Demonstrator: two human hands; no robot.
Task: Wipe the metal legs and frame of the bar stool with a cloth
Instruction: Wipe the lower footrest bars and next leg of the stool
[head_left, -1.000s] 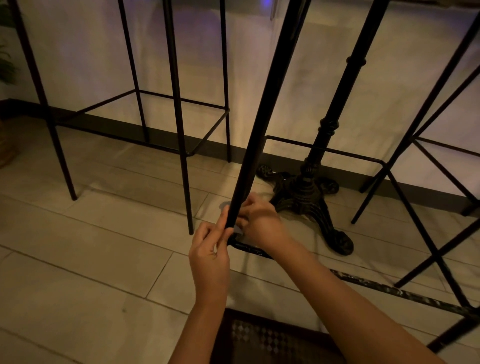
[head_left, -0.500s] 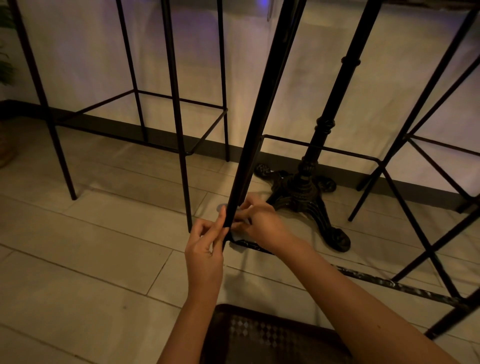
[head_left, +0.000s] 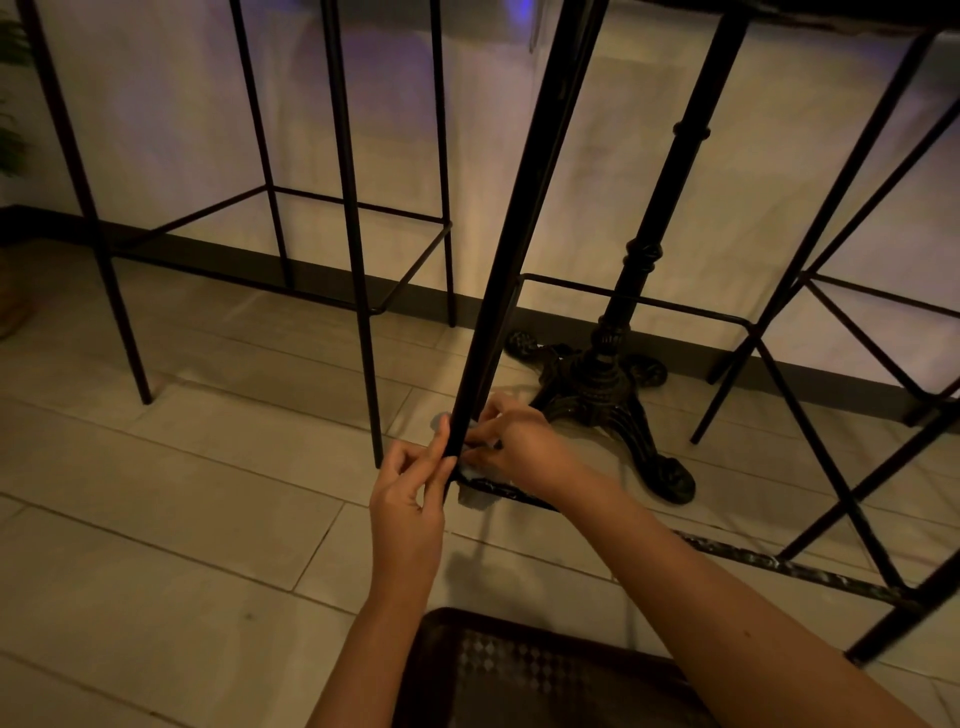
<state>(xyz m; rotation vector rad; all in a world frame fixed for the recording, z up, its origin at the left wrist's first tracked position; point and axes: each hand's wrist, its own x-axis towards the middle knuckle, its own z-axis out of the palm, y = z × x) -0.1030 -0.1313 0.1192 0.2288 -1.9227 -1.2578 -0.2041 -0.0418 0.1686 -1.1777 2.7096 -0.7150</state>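
Observation:
A black metal bar stool leg (head_left: 511, 249) slants down through the middle of the view to the low frame rail (head_left: 769, 564). My left hand (head_left: 410, 499) pinches the leg near its foot from the left. My right hand (head_left: 511, 447) reaches behind the leg, fingers closed on a small pale cloth (head_left: 470, 470) pressed against the joint of leg and rail. Most of the cloth is hidden by my fingers and the leg.
Another black stool frame (head_left: 353, 218) stands to the left, and a third (head_left: 841, 322) to the right. An ornate cast-iron table base (head_left: 608, 379) sits just behind my hands. A dark patterned surface (head_left: 524, 670) lies at the bottom edge. The floor is pale tile.
Both hands have stayed at the foot of the leg with small finger shifts. The view has drifted slightly.

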